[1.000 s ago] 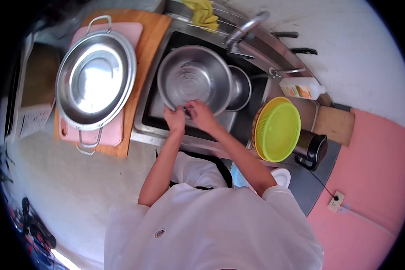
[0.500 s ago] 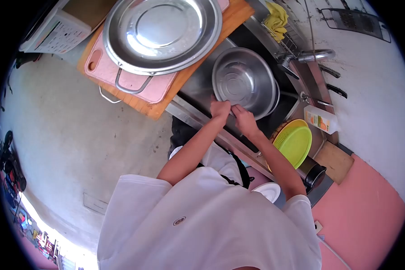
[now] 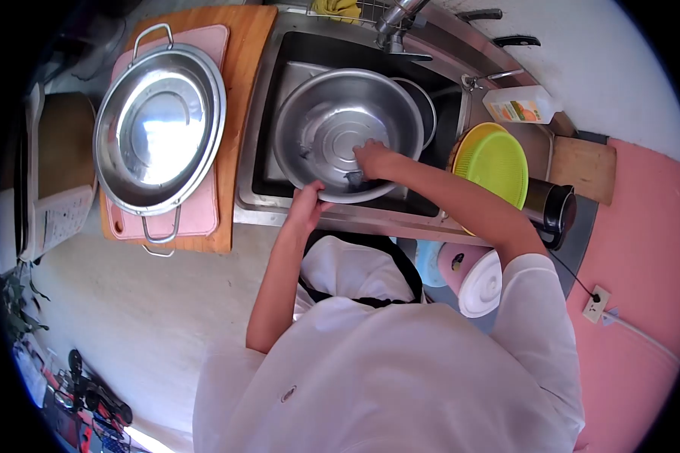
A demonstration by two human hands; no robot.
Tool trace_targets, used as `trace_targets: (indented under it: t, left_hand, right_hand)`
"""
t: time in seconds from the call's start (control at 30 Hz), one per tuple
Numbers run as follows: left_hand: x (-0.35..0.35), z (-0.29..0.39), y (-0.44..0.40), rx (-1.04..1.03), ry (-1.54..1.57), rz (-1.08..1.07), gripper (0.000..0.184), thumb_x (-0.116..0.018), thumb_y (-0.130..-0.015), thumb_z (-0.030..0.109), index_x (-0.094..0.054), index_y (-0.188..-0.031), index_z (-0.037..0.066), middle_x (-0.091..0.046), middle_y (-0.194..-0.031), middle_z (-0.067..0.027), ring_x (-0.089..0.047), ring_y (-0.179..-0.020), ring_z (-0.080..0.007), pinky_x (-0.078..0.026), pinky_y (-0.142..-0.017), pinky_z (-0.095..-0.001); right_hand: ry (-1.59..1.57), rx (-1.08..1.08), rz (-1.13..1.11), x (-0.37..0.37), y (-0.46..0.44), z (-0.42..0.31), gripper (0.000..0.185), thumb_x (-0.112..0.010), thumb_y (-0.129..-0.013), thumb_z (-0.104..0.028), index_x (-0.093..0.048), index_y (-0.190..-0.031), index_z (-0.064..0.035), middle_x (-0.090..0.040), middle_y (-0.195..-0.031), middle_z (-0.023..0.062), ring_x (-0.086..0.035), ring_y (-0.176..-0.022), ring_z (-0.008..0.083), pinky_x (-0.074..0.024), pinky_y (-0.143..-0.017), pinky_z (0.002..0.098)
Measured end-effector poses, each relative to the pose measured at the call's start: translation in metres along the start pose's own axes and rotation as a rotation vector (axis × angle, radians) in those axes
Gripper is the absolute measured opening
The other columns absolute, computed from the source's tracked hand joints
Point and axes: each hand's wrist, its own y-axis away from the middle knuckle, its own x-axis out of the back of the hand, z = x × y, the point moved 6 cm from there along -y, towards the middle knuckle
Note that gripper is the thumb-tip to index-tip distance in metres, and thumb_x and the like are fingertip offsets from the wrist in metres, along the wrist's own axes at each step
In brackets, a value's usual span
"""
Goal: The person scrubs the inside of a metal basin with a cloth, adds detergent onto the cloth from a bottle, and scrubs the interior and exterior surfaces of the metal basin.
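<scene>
We have our left hand [image 3: 307, 207] clamped on the near rim of the steel basin [image 3: 329, 124], thumb over the edge, and the basin sits in the sink [image 3: 258, 140]. Our right hand [image 3: 373, 158], apart from the left, reaches inside it, though we cannot tell whether its fingers are closed on anything

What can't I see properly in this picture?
All in the head view:
Dark patch in the big bowl: too blurred to name.
Small bowl: mostly hidden by the big bowl.
Cloth and tap: cut off by the top edge.
Bottle label: words too small.
</scene>
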Motion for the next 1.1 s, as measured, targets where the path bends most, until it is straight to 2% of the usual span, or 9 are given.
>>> trace_targets:
  t: [0.17,0.23,0.43,0.5,0.6,0.7,0.87,1.0,1.1]
  left_hand:
    - [-0.012,0.021,0.035,-0.097,-0.094,0.008,0.013,-0.05,-0.08,0.004,-0.049,-0.091,-0.001,-0.054,-0.08,-0.0058,-0.059,-0.067,-0.015,-0.056,-0.054,-0.0265]
    - [-0.011,0.022,0.036,-0.019,-0.117,-0.047,0.011,-0.05,-0.08,0.004,-0.049,-0.09,0.0,-0.052,-0.081,-0.0053,-0.059,-0.069,-0.0146,-0.056,-0.059,-0.0276]
    - [-0.001,0.027,0.037,0.011,-0.123,-0.068,0.008,-0.051,-0.079,0.004,-0.051,-0.086,-0.001,-0.055,-0.079,-0.006,-0.059,-0.066,-0.0144,-0.056,-0.067,-0.0282]
    - [-0.004,0.021,0.027,0.035,-0.143,-0.117,0.005,-0.052,-0.078,0.004,-0.052,-0.081,0.0,-0.055,-0.078,-0.0055,-0.059,-0.066,-0.0147,-0.056,-0.064,-0.0267]
    - [-0.014,0.009,0.03,0.053,-0.133,-0.096,0.006,-0.052,-0.078,0.004,-0.053,-0.082,0.0,-0.055,-0.078,-0.0056,-0.059,-0.066,-0.0147,-0.056,-0.062,-0.0262]
    - [-0.023,0.003,0.033,0.029,-0.12,-0.104,0.012,-0.052,-0.077,0.004,-0.051,-0.088,-0.001,-0.055,-0.079,-0.0056,-0.059,-0.068,-0.0145,-0.056,-0.063,-0.0265]
    - [-0.026,0.009,0.042,0.023,-0.127,-0.07,0.017,-0.05,-0.076,0.002,-0.049,-0.093,-0.003,-0.054,-0.083,-0.0067,-0.059,-0.072,-0.0145,-0.056,-0.065,-0.0271]
    - [-0.024,0.013,0.034,0.037,-0.121,-0.104,0.016,-0.049,-0.076,0.002,-0.049,-0.092,-0.003,-0.054,-0.084,-0.0069,-0.059,-0.071,-0.0149,-0.056,-0.064,-0.0269]
    - [-0.029,0.025,0.037,-0.036,-0.159,-0.081,0.015,-0.049,-0.077,0.003,-0.05,-0.09,-0.003,-0.053,-0.083,-0.0064,-0.058,-0.071,-0.0144,-0.055,-0.062,-0.0264]
  right_hand:
    - [-0.231,0.195,-0.16,-0.001,-0.024,-0.046,0.025,-0.062,-0.071,-0.009,-0.059,-0.096,-0.0063,-0.055,-0.105,0.0121,-0.052,-0.101,0.0315,-0.0444,-0.082,0.037]
    - [-0.207,0.613,0.295,0.032,-0.019,-0.076,0.025,-0.057,-0.07,-0.005,-0.056,-0.094,-0.0076,-0.051,-0.099,0.0087,-0.051,-0.098,0.0273,-0.0436,-0.08,0.0402]
    - [0.468,0.153,0.823,0.061,-0.037,-0.019,0.024,-0.056,-0.072,-0.009,-0.058,-0.096,-0.0104,-0.052,-0.094,0.009,-0.056,-0.092,0.0228,-0.046,-0.071,0.038]
    - [0.263,-0.589,0.412,0.036,-0.042,0.02,0.025,-0.057,-0.076,-0.012,-0.058,-0.101,-0.0086,-0.054,-0.101,0.0116,-0.06,-0.083,0.0256,-0.0502,-0.066,0.0376]
    - [0.193,0.004,-0.129,0.004,-0.052,0.006,0.028,-0.055,-0.082,-0.017,-0.055,-0.107,-0.0035,-0.053,-0.104,0.0137,-0.062,-0.075,0.0264,-0.054,-0.061,0.0358]
    - [-0.63,-0.152,-0.478,-0.001,-0.023,-0.034,0.031,-0.052,-0.086,-0.019,-0.053,-0.11,0.0011,-0.053,-0.101,0.0126,-0.061,-0.081,0.0251,-0.056,-0.062,0.0338]
    - [-1.915,-0.132,0.134,0.051,-0.05,-0.034,0.03,-0.049,-0.088,-0.013,-0.047,-0.112,0.0046,-0.052,-0.105,0.0107,-0.059,-0.09,0.0251,-0.0576,-0.069,0.0313]
    - [-1.966,-0.36,0.656,0.078,-0.056,0.01,0.029,-0.049,-0.086,-0.014,-0.046,-0.107,0.0059,-0.056,-0.101,0.0153,-0.064,-0.077,0.0276,-0.0582,-0.065,0.0319]
    - [-1.523,-0.47,0.573,0.073,-0.046,0.017,0.024,-0.051,-0.084,-0.013,-0.05,-0.098,0.0053,-0.057,-0.098,0.0165,-0.064,-0.074,0.0289,-0.0584,-0.059,0.0329]
